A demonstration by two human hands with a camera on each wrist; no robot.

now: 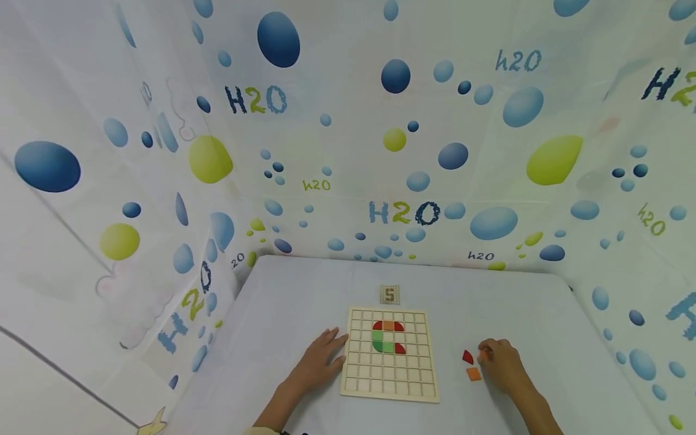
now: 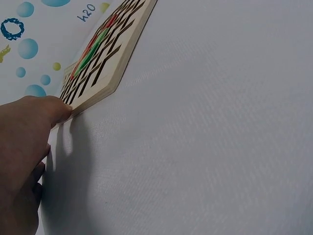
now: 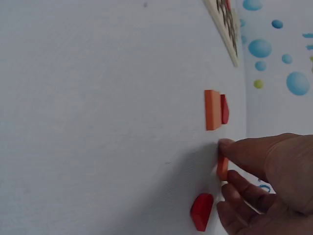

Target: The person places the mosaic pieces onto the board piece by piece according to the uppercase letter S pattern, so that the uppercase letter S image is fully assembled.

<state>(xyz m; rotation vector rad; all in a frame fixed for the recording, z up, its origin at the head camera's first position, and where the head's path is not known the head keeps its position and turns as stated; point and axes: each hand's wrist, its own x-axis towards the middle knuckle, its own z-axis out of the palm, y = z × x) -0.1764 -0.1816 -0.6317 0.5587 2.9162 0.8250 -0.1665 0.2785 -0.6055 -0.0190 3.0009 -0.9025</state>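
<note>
My left hand (image 1: 321, 360) lies at the left side of a wooden grid board (image 1: 389, 397), its fingers fairly straight. The left wrist view has the thumb (image 2: 59, 108) touching the board's edge. Red, orange and green tiles (image 1: 388, 347) fill several cells in the board's upper middle. To the right of the board, my right hand (image 1: 502, 366) pinches an orange tile (image 3: 222, 168) between thumb and fingertips, low over the table. Near it lie an orange square tile (image 1: 473, 374) and a red quarter-round tile (image 1: 467, 357). Another red rounded tile (image 3: 201, 211) shows below the fingers in the right wrist view.
Behind the board, a small card (image 1: 389, 294) bears a brown figure shaped like an S or 5. White cloth covers the table (image 1: 304, 290). A curtain (image 1: 348, 151) printed with blue and green drops hangs around its back and sides.
</note>
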